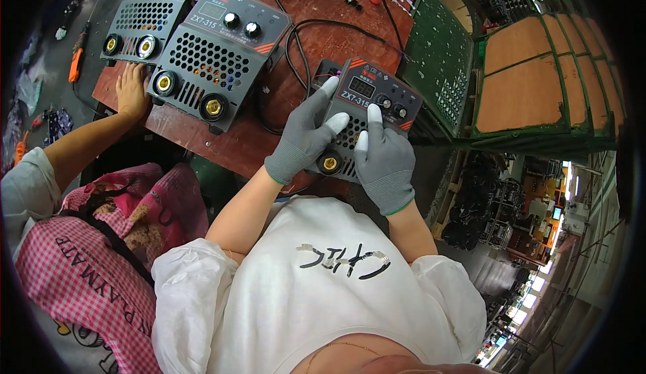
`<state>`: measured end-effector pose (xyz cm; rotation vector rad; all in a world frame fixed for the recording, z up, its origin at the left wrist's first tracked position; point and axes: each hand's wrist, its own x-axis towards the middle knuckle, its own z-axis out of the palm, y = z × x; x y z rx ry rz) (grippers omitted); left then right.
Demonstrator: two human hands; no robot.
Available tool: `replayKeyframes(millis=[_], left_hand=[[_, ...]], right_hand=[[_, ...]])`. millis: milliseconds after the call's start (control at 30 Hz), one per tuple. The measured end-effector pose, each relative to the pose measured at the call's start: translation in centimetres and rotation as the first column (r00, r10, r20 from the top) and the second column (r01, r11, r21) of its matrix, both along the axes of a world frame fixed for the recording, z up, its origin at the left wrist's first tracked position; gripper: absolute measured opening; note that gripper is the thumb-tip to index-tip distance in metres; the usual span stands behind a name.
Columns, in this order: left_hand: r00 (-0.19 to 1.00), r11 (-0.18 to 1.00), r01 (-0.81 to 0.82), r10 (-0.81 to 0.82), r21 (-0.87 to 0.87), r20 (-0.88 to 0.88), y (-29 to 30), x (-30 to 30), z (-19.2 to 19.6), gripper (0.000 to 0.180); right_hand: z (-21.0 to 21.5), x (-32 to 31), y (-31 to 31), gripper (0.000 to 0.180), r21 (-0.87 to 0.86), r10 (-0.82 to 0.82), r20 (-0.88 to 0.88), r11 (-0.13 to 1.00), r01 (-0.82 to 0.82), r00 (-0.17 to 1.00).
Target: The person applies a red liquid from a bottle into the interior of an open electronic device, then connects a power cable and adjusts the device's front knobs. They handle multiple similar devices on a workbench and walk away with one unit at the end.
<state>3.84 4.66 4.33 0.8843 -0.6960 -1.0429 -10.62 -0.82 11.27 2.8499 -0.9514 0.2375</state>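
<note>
A grey welder front panel point(354, 108) with a small display, two black knobs and a honeycomb vent tilts over the near edge of the red bench. My left hand point(301, 136), in a grey glove with white fingertips, lies at its left side. One finger points up along the panel's edge and the thumb rests across the vent. Gloved the same way, my right hand point(387, 165) lies over the lower right part. Its index finger stretches up to the panel face beside the display, the thumb apart from it. The hand's other fingers are partly hidden.
Two more grey welder front panels, one larger in view point(217, 58) and one behind it point(148, 21), stand left on the red bench point(269, 108). A co-worker's bare hand point(132, 91) touches that bench edge. Black cables point(299, 34) loop behind my panel. Right stands a green perforated board point(437, 58).
</note>
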Motion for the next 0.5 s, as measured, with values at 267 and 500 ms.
replayKeyframes(millis=[267, 500], left_hand=[[0.998, 1.0, 0.0, -0.001, 0.005, 0.057, 0.11, 0.41, -0.27, 0.063], [0.999, 1.0, -0.009, 0.009, 0.011, 0.054, 0.3, 0.26, -0.4, 0.062]], right_hand=[[-0.25, 0.33, -0.16, 0.057, -0.009, 0.008, 0.008, 1.0, -0.008, 1.0], [-0.12, 0.18, 0.06, 0.052, -0.028, 0.008, 0.022, 1.0, -0.007, 1.0]])
